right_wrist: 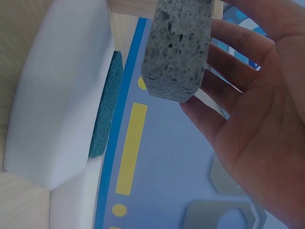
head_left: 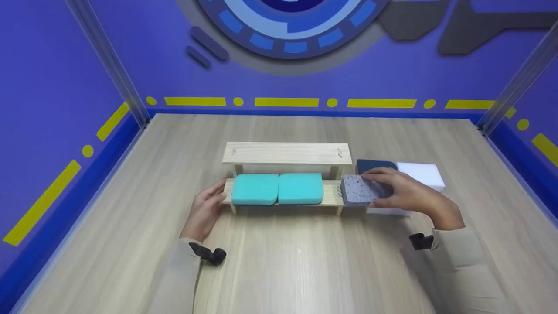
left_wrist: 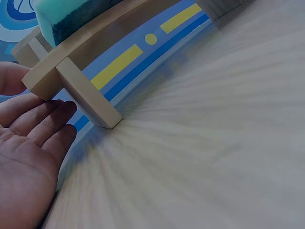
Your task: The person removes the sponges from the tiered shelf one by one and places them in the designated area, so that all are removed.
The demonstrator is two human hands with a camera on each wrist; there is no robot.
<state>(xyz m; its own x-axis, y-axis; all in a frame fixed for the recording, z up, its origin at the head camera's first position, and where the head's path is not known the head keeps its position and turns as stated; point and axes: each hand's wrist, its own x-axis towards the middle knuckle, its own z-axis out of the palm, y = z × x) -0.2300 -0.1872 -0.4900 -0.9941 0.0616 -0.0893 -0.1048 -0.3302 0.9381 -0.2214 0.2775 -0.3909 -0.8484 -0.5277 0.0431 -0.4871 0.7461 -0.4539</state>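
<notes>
In the head view a two-tier wooden rack (head_left: pixel 332 196) stands on the table, with two turquoise sponges (head_left: pixel 255 189) side by side on its lower board. My left hand (head_left: pixel 205 211) holds that board's left end, the thumb opposite the fingers, as the left wrist view also shows. A grey speckled sponge (head_left: pixel 358 190) is gripped between the thumb and fingers of my right hand (head_left: pixel 409 194), at the board's right end. Seen from the right wrist, the grey sponge (right_wrist: pixel 176 52) is raised above the white sponges (right_wrist: pixel 62 95).
The rack's upper board (head_left: pixel 287 153) is bare. Right of the rack lie a dark blue sponge (head_left: pixel 375 165), a white sponge (head_left: pixel 422 174) and another white one (head_left: pixel 388 212), partly hidden under my right hand. Blue printed walls (head_left: pixel 305 87) enclose the table's back and sides.
</notes>
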